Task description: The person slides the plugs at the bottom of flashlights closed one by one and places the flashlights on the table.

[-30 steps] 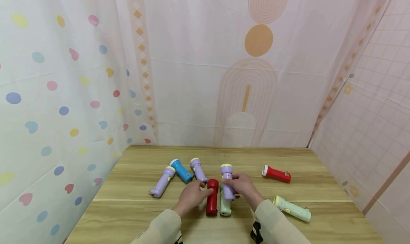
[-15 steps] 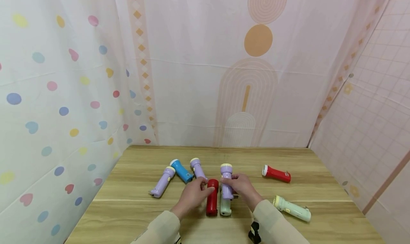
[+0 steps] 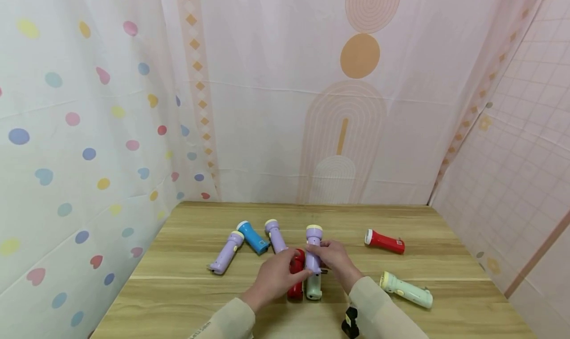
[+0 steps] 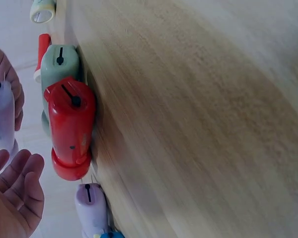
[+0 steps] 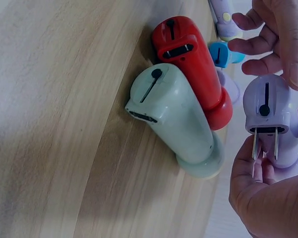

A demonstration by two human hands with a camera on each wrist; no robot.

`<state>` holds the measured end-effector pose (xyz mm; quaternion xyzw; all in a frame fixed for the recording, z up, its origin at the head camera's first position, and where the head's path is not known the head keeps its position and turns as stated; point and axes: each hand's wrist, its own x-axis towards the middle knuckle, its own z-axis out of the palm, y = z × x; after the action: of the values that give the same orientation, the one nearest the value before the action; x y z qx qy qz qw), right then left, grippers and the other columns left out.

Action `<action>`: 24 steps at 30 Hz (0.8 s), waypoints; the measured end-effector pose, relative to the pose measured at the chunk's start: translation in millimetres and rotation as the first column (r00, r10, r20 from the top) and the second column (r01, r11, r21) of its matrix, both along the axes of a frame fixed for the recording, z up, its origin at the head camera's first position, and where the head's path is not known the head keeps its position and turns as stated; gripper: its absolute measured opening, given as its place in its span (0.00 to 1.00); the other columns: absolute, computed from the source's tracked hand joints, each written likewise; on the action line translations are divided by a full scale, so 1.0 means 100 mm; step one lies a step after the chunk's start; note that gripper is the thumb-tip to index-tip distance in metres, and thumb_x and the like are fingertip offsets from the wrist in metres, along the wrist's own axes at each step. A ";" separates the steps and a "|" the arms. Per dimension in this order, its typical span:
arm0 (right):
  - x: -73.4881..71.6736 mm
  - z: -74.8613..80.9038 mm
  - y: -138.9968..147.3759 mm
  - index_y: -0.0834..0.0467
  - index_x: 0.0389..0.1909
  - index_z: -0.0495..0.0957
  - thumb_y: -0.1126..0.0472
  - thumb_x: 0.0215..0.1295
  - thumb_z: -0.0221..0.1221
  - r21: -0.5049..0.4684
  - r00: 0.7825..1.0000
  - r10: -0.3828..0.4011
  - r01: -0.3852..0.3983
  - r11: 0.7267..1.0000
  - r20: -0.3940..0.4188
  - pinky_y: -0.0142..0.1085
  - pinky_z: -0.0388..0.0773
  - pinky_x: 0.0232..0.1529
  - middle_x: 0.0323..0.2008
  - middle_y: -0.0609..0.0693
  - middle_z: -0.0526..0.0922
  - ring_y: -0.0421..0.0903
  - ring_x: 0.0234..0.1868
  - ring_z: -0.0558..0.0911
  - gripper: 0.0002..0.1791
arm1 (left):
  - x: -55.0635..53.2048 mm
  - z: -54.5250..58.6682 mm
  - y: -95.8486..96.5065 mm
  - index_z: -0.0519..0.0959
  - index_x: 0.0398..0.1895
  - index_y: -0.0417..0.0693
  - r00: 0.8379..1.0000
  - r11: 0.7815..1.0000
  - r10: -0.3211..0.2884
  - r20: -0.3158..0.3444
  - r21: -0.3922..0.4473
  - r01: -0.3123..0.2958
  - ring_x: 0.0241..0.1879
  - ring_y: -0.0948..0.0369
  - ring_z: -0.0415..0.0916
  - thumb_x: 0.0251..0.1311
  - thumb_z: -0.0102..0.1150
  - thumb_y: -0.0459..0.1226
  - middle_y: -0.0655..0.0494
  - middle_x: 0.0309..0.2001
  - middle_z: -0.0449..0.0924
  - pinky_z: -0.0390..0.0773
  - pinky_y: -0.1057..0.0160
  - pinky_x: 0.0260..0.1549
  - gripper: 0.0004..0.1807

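My right hand (image 3: 337, 260) holds a purple flashlight (image 3: 314, 236) with a cream rim, raised above the table. Two metal plug prongs (image 5: 275, 144) stick out of its tail end in the right wrist view. Fingers spread and slightly bent, my left hand (image 3: 270, 278) hovers beside the tail of that flashlight, and a gap shows between them in the left wrist view. Below the hands, a red flashlight (image 4: 72, 124) and a pale green flashlight (image 5: 174, 111) lie side by side on the wooden table (image 3: 178, 299). My left hand partly covers the red one in the head view.
To the left lie two purple flashlights, one outermost (image 3: 226, 254) and one farther back (image 3: 276, 237), with a blue flashlight (image 3: 252, 238) between them. Off to the right are another red flashlight (image 3: 385, 242) and another pale green flashlight (image 3: 407, 291). Patterned curtains (image 3: 267, 131) surround the table.
My left hand has moved right, from beside the red flashlight to close by the held purple one. The right hand has shifted slightly up and left with its flashlight.
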<state>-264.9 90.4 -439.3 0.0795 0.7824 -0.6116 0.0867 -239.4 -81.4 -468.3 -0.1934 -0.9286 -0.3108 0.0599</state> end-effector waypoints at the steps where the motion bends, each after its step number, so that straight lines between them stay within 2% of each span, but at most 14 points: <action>1: 0.00 0.01 0.00 0.70 0.46 0.76 0.53 0.60 0.69 -0.001 1.000 0.000 0.000 1.000 -0.001 0.40 0.80 0.36 0.37 0.58 0.82 0.48 0.35 0.81 0.25 | 0.01 0.00 0.01 0.78 0.50 0.46 1.000 1.000 -0.004 -0.020 -0.010 0.004 0.36 0.62 0.77 0.58 0.65 0.58 0.56 0.40 0.81 0.77 0.58 0.33 0.29; 4: 0.02 0.03 -0.01 0.70 0.48 0.75 0.53 0.62 0.68 -0.012 1.000 -0.001 0.002 1.000 0.008 0.42 0.80 0.40 0.40 0.58 0.81 0.49 0.38 0.81 0.26 | 0.03 0.00 0.03 0.77 0.53 0.45 0.998 0.999 -0.014 -0.063 -0.036 0.011 0.40 0.59 0.78 0.57 0.67 0.57 0.54 0.44 0.81 0.79 0.56 0.37 0.30; 9: 0.04 0.07 -0.04 0.71 0.49 0.74 0.53 0.63 0.68 -0.031 1.000 -0.006 0.006 1.000 0.010 0.44 0.80 0.42 0.42 0.60 0.81 0.50 0.40 0.81 0.27 | 0.06 0.00 0.05 0.75 0.59 0.46 0.997 0.999 -0.006 -0.083 -0.050 0.002 0.48 0.55 0.79 0.56 0.69 0.56 0.51 0.52 0.81 0.79 0.50 0.43 0.34; 12: 0.03 0.07 -0.05 0.72 0.49 0.74 0.53 0.62 0.68 -0.035 1.000 -0.020 0.020 0.999 0.000 0.42 0.80 0.41 0.42 0.60 0.81 0.50 0.39 0.81 0.27 | 0.08 -0.01 0.07 0.74 0.60 0.47 0.995 0.999 0.006 -0.102 -0.039 -0.010 0.50 0.55 0.79 0.56 0.69 0.54 0.51 0.53 0.80 0.79 0.49 0.43 0.34; 15: 0.02 0.06 -0.06 0.72 0.49 0.74 0.54 0.62 0.67 -0.044 0.999 -0.035 0.035 0.998 -0.005 0.42 0.79 0.41 0.41 0.60 0.81 0.49 0.39 0.80 0.27 | 0.10 -0.02 0.08 0.74 0.59 0.48 0.990 0.999 0.012 -0.137 -0.029 -0.017 0.47 0.57 0.79 0.56 0.70 0.53 0.52 0.51 0.81 0.79 0.52 0.40 0.31; 19: 0.01 0.05 -0.07 0.73 0.49 0.74 0.54 0.62 0.68 -0.061 0.999 -0.044 0.043 0.997 -0.013 0.42 0.80 0.41 0.41 0.60 0.81 0.49 0.39 0.80 0.27 | 0.11 -0.02 0.10 0.74 0.55 0.49 0.983 1.000 0.005 -0.182 -0.029 -0.010 0.38 0.62 0.78 0.56 0.71 0.51 0.55 0.46 0.81 0.77 0.58 0.32 0.28; 24: 0.02 0.05 -0.08 0.73 0.47 0.75 0.55 0.62 0.68 -0.080 0.999 -0.040 0.039 0.996 -0.020 0.41 0.80 0.40 0.39 0.59 0.82 0.47 0.37 0.81 0.25 | 0.10 -0.02 0.12 0.74 0.52 0.51 0.979 0.999 0.001 -0.202 -0.042 -0.010 0.31 0.67 0.73 0.56 0.71 0.50 0.60 0.40 0.80 0.72 0.63 0.26 0.25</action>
<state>-263.2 82.1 -434.3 0.0848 0.7564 -0.6448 0.0692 -229.8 -69.2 -470.3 -0.2227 -0.9248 -0.2693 0.1507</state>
